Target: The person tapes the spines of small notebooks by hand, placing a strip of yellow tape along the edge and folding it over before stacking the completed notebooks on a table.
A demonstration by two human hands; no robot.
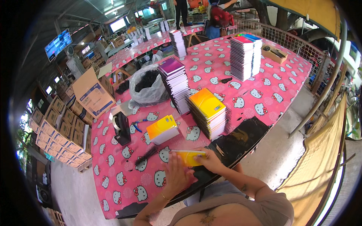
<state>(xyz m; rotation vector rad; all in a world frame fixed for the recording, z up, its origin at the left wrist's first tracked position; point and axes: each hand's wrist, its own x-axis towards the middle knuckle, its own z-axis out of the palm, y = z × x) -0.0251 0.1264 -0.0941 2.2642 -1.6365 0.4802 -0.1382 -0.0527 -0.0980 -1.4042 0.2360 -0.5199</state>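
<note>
Yellow notebook (189,158): lies between both hands at the table's near edge, pale strip along the far side.
Right hand (208,161): grips the notebook's right end, fingers closed around it.
Left hand (174,174): rests against the left end, fingers straight and close together, wrapped around nothing.
Table (130,180): wears a pink cover printed with white cat faces and red bows; bears a worn black sheet (245,137) along the near right edge.
Left of the hands: loose black coils (146,155).
Just beyond: short yellow-orange stack (163,128), tall spiral-bound yellow stack (207,109), black tape dispenser (121,130), blue-handled pliers (137,126).
Mid-table: purple-topped stack (175,83), beside a clear bag (149,98) full of dark tangle.
Floor (75,192): grey, concrete-like; holds piled cartons (62,135) left of the table, near an open carton (92,94).
Far end: red- and blue-topped stacks (247,56), small brown box (274,55).
Room: mesh fence (264,32) at right, more pink-covered tables (151,43) behind, two people standing, hanging screen (58,44) at upper left, lit ceiling tubes (114,9).
</note>
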